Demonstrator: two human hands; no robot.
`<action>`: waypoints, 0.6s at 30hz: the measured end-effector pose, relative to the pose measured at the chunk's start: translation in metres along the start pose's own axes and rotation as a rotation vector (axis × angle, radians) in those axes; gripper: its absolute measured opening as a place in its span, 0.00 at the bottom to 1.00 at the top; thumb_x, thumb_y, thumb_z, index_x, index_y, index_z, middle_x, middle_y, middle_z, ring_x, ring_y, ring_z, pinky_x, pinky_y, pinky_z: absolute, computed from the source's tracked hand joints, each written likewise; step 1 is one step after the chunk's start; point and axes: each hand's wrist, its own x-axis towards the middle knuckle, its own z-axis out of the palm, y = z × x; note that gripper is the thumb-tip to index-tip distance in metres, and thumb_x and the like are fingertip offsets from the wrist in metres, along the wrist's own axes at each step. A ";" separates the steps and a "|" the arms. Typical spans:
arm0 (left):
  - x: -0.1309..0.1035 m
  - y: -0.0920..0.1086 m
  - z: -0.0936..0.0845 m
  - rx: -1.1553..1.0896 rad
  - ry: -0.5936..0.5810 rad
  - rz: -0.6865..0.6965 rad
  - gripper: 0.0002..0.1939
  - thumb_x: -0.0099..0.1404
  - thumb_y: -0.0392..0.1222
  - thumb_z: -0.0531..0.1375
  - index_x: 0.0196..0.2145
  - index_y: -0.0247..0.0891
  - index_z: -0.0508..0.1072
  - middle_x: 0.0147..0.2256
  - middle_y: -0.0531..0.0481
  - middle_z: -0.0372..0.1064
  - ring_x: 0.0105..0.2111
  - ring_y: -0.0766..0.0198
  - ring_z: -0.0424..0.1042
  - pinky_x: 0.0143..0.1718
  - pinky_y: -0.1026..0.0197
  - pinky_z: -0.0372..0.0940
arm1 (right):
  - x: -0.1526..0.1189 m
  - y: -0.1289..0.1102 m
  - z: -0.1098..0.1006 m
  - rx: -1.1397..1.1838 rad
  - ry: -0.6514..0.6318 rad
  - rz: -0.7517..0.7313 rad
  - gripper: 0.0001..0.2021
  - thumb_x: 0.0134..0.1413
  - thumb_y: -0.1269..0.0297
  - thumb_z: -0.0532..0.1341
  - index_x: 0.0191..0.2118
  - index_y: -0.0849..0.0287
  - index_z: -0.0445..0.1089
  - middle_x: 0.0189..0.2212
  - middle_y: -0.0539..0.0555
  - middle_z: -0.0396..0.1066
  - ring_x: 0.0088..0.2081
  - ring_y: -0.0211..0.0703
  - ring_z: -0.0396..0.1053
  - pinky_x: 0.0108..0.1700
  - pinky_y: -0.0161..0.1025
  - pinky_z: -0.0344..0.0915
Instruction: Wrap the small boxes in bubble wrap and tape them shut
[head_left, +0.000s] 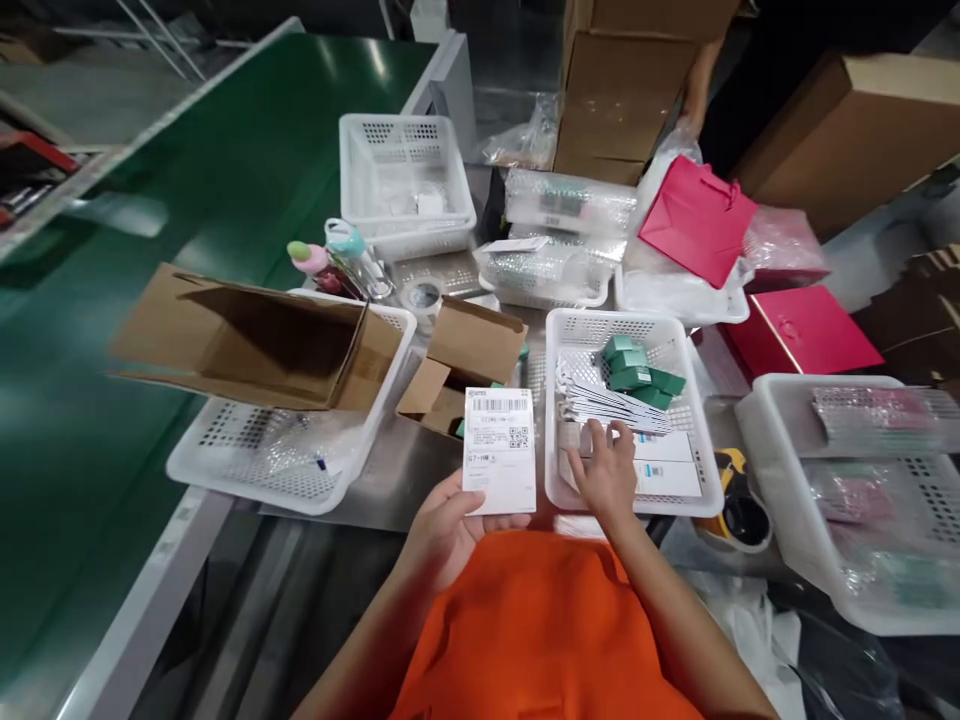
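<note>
My left hand grips a printed shipping label by its lower left edge, thumb on top. The label faces up, showing a barcode and a square code. Over the white basket in front, my right hand reaches down with its fingers apart and slightly bent, holding nothing that I can see. Its fingertips are beside a fanned stack of white cards with cords; whether they touch is unclear. Flat white boxes lie under and beside this hand. Small green boxes sit farther back in the basket.
Left of the label stands an open small carton. A larger open carton rests across a left basket. A tape dispenser lies right. Behind are bubble-wrapped packs, a pink bag, and another person's arm.
</note>
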 end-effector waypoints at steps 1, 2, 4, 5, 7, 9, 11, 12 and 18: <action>-0.001 0.000 -0.001 0.001 -0.009 0.001 0.34 0.50 0.39 0.67 0.57 0.33 0.73 0.46 0.35 0.80 0.49 0.37 0.77 0.50 0.36 0.73 | 0.000 -0.001 0.000 0.003 -0.008 0.013 0.22 0.64 0.51 0.56 0.58 0.56 0.67 0.58 0.65 0.53 0.53 0.58 0.61 0.51 0.52 0.67; -0.002 0.000 -0.002 0.003 -0.021 0.001 0.34 0.50 0.39 0.67 0.56 0.33 0.73 0.47 0.35 0.80 0.49 0.37 0.77 0.50 0.36 0.73 | 0.000 -0.001 -0.001 0.004 -0.016 0.020 0.22 0.64 0.52 0.55 0.58 0.56 0.67 0.59 0.65 0.53 0.53 0.58 0.61 0.51 0.52 0.67; -0.004 0.000 -0.004 0.007 -0.042 0.004 0.32 0.50 0.39 0.67 0.55 0.33 0.74 0.47 0.35 0.80 0.50 0.36 0.77 0.49 0.36 0.73 | 0.001 -0.002 -0.002 -0.002 -0.023 0.025 0.21 0.64 0.54 0.55 0.58 0.56 0.68 0.60 0.66 0.53 0.53 0.58 0.61 0.51 0.52 0.66; -0.005 -0.001 -0.005 0.007 -0.048 0.008 0.32 0.50 0.39 0.67 0.55 0.33 0.74 0.47 0.35 0.80 0.50 0.36 0.77 0.49 0.36 0.74 | 0.001 -0.003 -0.003 -0.009 -0.026 0.024 0.21 0.64 0.55 0.55 0.59 0.56 0.68 0.60 0.66 0.54 0.53 0.58 0.61 0.51 0.52 0.66; -0.008 -0.001 -0.007 0.004 -0.054 0.015 0.31 0.50 0.39 0.67 0.53 0.33 0.75 0.46 0.35 0.80 0.51 0.35 0.76 0.49 0.35 0.74 | 0.002 -0.003 -0.003 -0.026 -0.028 0.020 0.21 0.64 0.57 0.55 0.59 0.56 0.68 0.60 0.65 0.56 0.52 0.58 0.61 0.50 0.51 0.66; -0.010 -0.002 -0.008 -0.001 -0.055 0.022 0.30 0.49 0.39 0.67 0.52 0.33 0.75 0.45 0.35 0.80 0.51 0.35 0.76 0.49 0.35 0.74 | 0.002 -0.002 -0.002 -0.036 -0.030 0.024 0.20 0.63 0.58 0.55 0.59 0.55 0.68 0.59 0.65 0.57 0.51 0.57 0.62 0.48 0.50 0.66; -0.012 -0.002 -0.010 -0.004 -0.049 0.026 0.30 0.49 0.38 0.67 0.52 0.33 0.76 0.45 0.36 0.80 0.51 0.35 0.76 0.49 0.35 0.74 | 0.003 -0.002 -0.002 -0.038 -0.034 0.033 0.20 0.62 0.58 0.56 0.58 0.54 0.68 0.59 0.63 0.58 0.50 0.56 0.62 0.46 0.47 0.66; -0.013 -0.002 -0.011 -0.004 -0.043 0.027 0.30 0.49 0.38 0.67 0.52 0.34 0.76 0.45 0.37 0.80 0.51 0.35 0.76 0.49 0.35 0.74 | 0.003 -0.002 -0.002 -0.038 -0.037 0.039 0.20 0.62 0.58 0.57 0.58 0.54 0.68 0.59 0.63 0.59 0.50 0.55 0.62 0.45 0.46 0.66; -0.020 -0.002 -0.013 0.001 -0.018 0.034 0.29 0.48 0.38 0.68 0.50 0.34 0.76 0.45 0.37 0.80 0.51 0.36 0.76 0.49 0.37 0.74 | 0.003 -0.003 -0.003 -0.009 -0.039 0.061 0.22 0.62 0.54 0.58 0.59 0.54 0.67 0.60 0.63 0.58 0.52 0.55 0.63 0.47 0.47 0.66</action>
